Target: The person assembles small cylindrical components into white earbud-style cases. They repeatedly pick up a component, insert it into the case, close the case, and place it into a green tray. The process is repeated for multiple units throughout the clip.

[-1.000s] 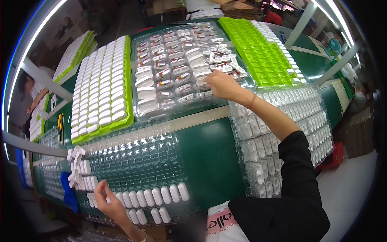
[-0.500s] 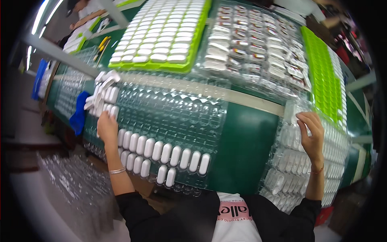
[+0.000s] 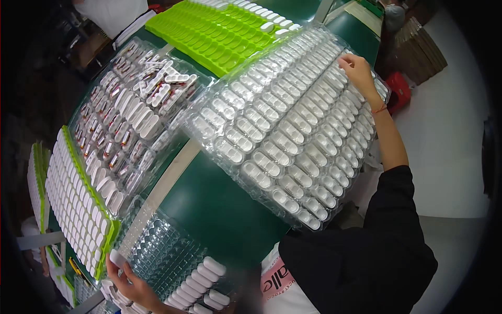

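My left hand (image 3: 132,289) is at the lower left, its fingers and thumb closed around a white oval case (image 3: 118,258). Loose white case parts (image 3: 112,294) lie beside that wrist. A clear plastic tray (image 3: 180,235) extends to its right, with rows of white oval cases (image 3: 194,284) in its near part. My right hand (image 3: 358,74) reaches over the far right part of another clear tray (image 3: 214,149), which is filled with open white oval shells (image 3: 293,133). Its fingers are curled together at the shells; whatever they pinch is hidden.
A green tray (image 3: 209,36) with some white cases stands at the back. Another green tray (image 3: 107,238), full of white cases, is at the left. Between them lies a clear tray of small parts (image 3: 117,112). A red container (image 3: 400,91) stands beyond the right edge.
The view has swung to the right, bringing the shell tray to the middle. My right hand is now over that tray's far right part. My left hand now shows a white case in its fingers.
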Available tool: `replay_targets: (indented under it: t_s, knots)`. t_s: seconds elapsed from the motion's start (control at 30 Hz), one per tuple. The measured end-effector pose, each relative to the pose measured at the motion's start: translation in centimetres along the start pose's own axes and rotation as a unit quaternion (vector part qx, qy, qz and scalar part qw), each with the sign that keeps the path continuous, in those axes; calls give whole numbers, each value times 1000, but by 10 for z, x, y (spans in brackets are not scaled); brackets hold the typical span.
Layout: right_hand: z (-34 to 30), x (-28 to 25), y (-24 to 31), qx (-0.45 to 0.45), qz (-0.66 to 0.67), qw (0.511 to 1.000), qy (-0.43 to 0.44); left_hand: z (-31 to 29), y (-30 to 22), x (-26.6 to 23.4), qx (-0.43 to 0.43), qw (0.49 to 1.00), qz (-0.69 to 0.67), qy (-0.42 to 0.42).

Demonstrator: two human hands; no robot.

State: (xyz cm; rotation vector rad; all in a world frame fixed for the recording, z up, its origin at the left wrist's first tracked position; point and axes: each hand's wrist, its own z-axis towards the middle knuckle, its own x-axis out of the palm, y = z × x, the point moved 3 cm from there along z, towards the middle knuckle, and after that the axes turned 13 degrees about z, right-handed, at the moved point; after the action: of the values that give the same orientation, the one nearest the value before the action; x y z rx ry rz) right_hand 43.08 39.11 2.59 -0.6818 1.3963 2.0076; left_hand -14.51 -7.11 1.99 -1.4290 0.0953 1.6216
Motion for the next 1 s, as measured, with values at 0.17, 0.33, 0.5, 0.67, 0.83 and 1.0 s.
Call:
replay_targets:
  t_s: [0.17,0.33,0.5,0.67,0.83,1.0]
  knots:
    - [-25,24,7,-32,-117,986,110,12,-93,36,103,992,-33,65]
    - [-22,22,-3,-160,-137,976,47,3,-127,52,143,977,-92,128]
    - [-40,61,90,3,229,961,154,-9,-128,73,-7,914,-334,230]
    - [-111,129,206,49,435,803,405,-22,-144,85,-48,824,-452,338]
    - [-167,170,264,34,515,707,483,-35,-142,76,15,844,-471,255]
    - [-191,188,291,6,507,683,526,-47,-130,69,40,877,-445,176]
